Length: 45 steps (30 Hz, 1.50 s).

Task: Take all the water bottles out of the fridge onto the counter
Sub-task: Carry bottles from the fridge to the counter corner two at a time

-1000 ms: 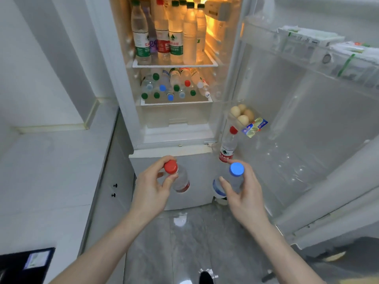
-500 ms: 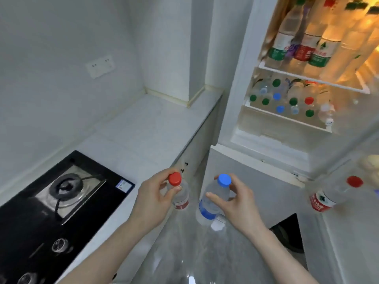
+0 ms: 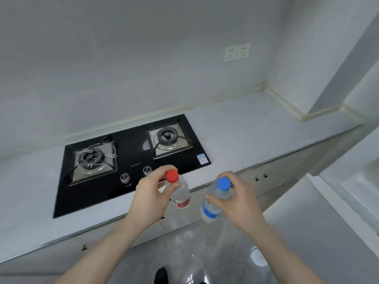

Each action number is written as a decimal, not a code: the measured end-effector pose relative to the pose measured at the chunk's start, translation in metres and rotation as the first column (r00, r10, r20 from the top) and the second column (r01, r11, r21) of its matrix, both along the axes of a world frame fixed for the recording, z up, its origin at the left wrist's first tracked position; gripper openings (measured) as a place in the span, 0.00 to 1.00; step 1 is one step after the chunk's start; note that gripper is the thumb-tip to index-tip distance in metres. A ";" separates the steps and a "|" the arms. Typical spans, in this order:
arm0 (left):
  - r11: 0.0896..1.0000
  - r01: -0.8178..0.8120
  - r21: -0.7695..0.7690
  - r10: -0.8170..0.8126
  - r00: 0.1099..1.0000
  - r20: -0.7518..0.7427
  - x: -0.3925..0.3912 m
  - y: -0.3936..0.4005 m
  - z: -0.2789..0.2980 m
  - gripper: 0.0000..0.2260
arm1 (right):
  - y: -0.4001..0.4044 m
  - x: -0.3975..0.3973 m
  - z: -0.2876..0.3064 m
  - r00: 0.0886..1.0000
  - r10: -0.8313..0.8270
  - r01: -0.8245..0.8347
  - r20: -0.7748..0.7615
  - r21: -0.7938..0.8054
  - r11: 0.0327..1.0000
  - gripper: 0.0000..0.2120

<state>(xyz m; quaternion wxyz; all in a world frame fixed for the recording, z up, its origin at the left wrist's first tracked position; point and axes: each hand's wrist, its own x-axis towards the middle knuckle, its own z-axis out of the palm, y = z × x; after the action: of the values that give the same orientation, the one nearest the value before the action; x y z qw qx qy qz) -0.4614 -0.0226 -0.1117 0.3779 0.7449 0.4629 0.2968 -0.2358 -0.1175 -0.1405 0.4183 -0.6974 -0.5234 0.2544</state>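
**Two bottles in hand, by the hob**

My left hand (image 3: 150, 198) has its grip curled round the neck of the red-cap bottle (image 3: 179, 190), thumb and fingers wrapped just below the cap. Bottle is upright-ish, tilted a bit, clear w/ a red label band low down. It sits in front of the hob (image 3: 131, 160), over the near edge of the tabletop (image 3: 256, 136), not resting on it.

My right hand (image 3: 238, 201) has its grip closed round the upper body of the blue-cap bottle (image 3: 215, 199), fingers wrapped across the shoulder. That one has a blue label and hangs to the right of the hob, off the tabletop's front edge, above the grey floor (image 3: 205, 253). The 2 bottles are near each other, not touching.

Hob is black glass, 2 burners, 2 knobs (image 3: 125, 178) along its front. Right of the hob the white tabletop runs to the corner. Above that, on the wall behind the hob, a double socket (image 3: 236, 53).
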 end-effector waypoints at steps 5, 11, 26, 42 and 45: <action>0.975 -0.220 -0.006 0.220 0.975 0.030 -0.080 -0.023 0.012 0.16 | 0.032 -0.064 0.016 0.974 0.224 -0.225 0.017 0.004 0.974 0.19; 0.910 -0.415 0.021 0.413 0.909 0.044 -0.174 -0.056 0.021 0.17 | 0.053 -0.153 0.026 0.902 0.431 -0.431 0.026 0.030 0.902 0.16; 0.760 -0.649 0.016 0.649 0.760 0.013 -0.423 -0.148 0.031 0.13 | 0.039 -0.415 0.032 0.738 0.674 -0.674 0.000 0.036 0.738 0.13; 0.515 -0.857 -0.013 0.857 0.516 0.001 -0.563 -0.121 0.016 0.13 | 0.123 -0.585 0.025 0.568 0.819 -0.822 -0.083 -0.020 0.569 0.18; 0.473 -0.881 0.025 0.881 0.472 -0.035 -0.585 -0.095 0.017 0.13 | 0.161 -0.612 0.019 0.523 0.848 -0.851 -0.082 -0.012 0.524 0.19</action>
<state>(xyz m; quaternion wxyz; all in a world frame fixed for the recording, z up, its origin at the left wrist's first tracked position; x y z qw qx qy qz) -1.0462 -0.1175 -0.0944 0.1609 0.4084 0.7870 0.4336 -0.8480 0.0435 -0.1213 0.2408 -0.3556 -0.7762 0.4617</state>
